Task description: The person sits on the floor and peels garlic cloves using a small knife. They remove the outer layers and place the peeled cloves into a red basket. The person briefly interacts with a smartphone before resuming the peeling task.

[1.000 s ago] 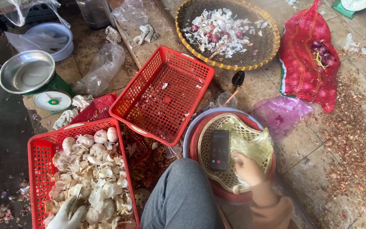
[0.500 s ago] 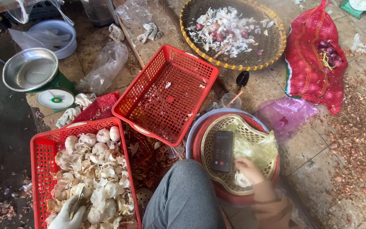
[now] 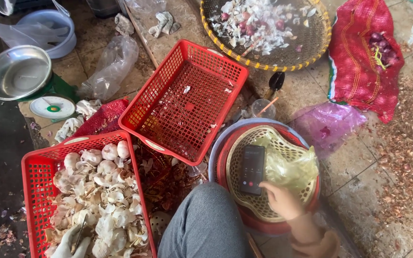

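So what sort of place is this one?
Probably a market stall or produce-prep floor: a weighing scale with a metal pan, a red basket of garlic bulbs, and a mesh sack of shallots.

Your left hand (image 3: 70, 243) wears a white glove; your right hand (image 3: 283, 200) is bare; grey trousers (image 3: 206, 224) cover your knee.

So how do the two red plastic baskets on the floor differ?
The near red basket by the gloved left hand is heaped with garlic bulbs and skins; the far red basket holds only a few scraps. The near one sits flat, while the far one lies tilted, resting partly on the near one's rim. Both are rectangular red mesh with the same build.
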